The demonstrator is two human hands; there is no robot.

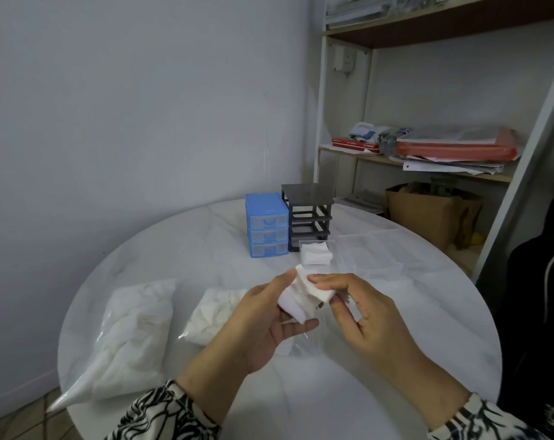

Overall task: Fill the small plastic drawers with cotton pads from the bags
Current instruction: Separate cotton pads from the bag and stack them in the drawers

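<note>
Both hands hold a small stack of cotton pads above the round white table; drawers stand beyond.

Left hand [266,315], palm up, fingers curled under and around the cotton pads [304,295]; right hand [361,309] pinches the same stack from the 3 o'clock side, thumb and forefinger on top. Clear drawer [317,254], removed from its frame and part-filled with pads, sits at 12 o'clock of the hands. Blue drawer unit [266,225], three drawers closed, at 11 o'clock; dark grey frame [307,214], slots open, touching its right side. Two further clear drawers [369,250] at 1 o'clock. Large bag [133,335] of white pads at 9 o'clock; smaller bag [214,312] between it and the left hand. Table [396,360] marbled white. Shelving [428,154] with papers at 2 o'clock, off the table.
</note>
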